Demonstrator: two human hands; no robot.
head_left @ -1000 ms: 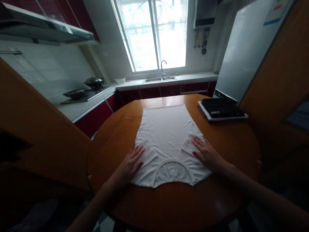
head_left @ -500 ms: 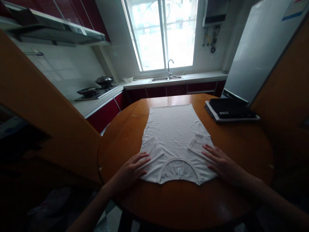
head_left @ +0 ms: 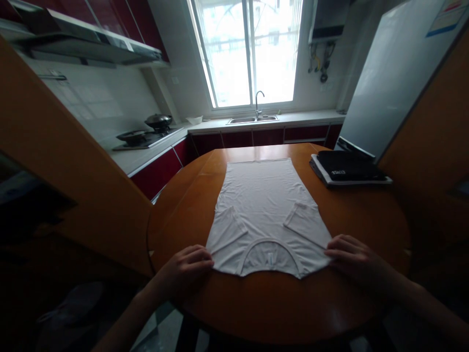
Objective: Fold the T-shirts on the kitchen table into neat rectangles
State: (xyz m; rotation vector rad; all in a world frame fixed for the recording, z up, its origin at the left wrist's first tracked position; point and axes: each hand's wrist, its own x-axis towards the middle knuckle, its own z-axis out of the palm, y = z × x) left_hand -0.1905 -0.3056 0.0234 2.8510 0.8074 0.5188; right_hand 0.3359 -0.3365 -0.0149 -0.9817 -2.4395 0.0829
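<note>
With wooden table (head_left: 267,310) under white shirt (head_left: 264,193), sink (head_left: 244,120) beyond, pinches near corners with curled left hand (head_left: 188,264) and right hand (head_left: 351,256).

Glossy orange-brown wooden table (head_left: 183,210), rounded at sides, seam line (head_left: 188,184) crossing its left part, daylight gleaming along far edge. White T-shirt (head_left: 264,190) spread flat across middle, hem toward far edge, collar (head_left: 271,240) toward near edge, both short sleeves (head_left: 229,227) turned inward over body, fabric lightly creased. At far right, just beside shirt, folded stack (head_left: 351,168): black piece with pale lettering (head_left: 337,172) on top, white and dark layers beneath.
</note>
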